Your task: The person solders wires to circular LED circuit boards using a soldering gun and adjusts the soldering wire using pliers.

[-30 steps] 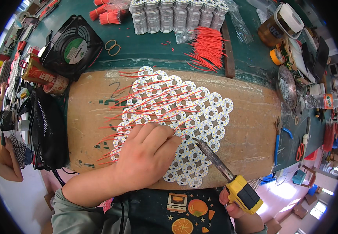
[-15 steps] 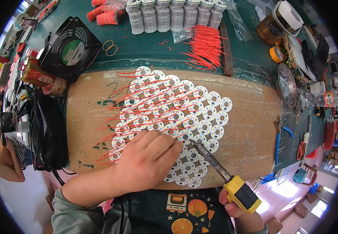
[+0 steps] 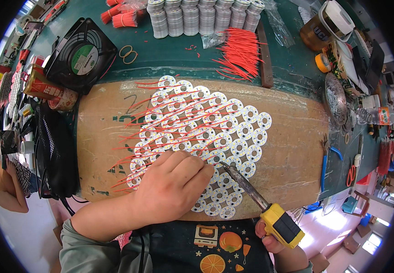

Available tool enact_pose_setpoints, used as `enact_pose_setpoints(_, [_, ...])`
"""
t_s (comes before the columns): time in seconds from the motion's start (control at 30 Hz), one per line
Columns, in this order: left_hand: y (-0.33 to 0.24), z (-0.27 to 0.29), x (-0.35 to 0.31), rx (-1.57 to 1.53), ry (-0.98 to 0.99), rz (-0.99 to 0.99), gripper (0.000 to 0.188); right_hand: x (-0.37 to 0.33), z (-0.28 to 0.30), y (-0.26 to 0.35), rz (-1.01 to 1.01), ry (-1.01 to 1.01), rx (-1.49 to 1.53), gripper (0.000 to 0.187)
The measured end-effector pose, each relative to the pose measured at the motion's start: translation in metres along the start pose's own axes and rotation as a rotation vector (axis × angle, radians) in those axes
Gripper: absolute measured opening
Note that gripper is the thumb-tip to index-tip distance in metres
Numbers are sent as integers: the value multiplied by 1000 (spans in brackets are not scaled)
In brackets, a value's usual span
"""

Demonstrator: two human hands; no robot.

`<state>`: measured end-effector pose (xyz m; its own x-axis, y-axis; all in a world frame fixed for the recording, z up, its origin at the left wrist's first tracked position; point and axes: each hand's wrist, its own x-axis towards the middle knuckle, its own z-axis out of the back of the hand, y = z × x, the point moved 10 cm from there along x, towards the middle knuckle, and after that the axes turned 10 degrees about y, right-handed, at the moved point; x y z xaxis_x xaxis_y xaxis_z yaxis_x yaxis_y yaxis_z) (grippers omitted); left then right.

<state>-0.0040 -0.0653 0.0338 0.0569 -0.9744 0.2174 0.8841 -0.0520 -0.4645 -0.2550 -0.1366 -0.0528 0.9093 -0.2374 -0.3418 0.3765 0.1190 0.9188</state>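
On a brown board (image 3: 292, 136) lies a slanted array of round white LED circuit boards (image 3: 241, 148) with holes in their middles. Red wires (image 3: 178, 119) run across many of the left-hand ones. My left hand (image 3: 172, 186) rests over the lower part of the array, fingers closed in a pinch; a bit of red wire shows at the fingertips, mostly hidden. My right hand (image 3: 270, 236) grips the yellow handle of a soldering iron (image 3: 251, 193). Its dark tip meets the array just right of my left fingertips, at a circuit board.
Stacks of circuit boards (image 3: 191, 20) and a pile of red wires (image 3: 240, 53) stand beyond the board. A black fan (image 3: 82, 57) is at the far left. Blue-handled pliers (image 3: 323, 168), red scissors (image 3: 351, 175) and a metal dish (image 3: 335, 100) lie to the right.
Almost nothing differs. Both hands and the soldering iron's tip keep their places; the view has shifted very slightly.
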Motion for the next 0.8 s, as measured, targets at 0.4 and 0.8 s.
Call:
enact_pose_setpoints(0.4, [0,0,0,-4,-4,-3,32,1,4,6,11,-55,-38,34])
enact_pose_setpoints(0.8, [1,0,1,-3,2,3,32,4,8,15,139,-138,424,30])
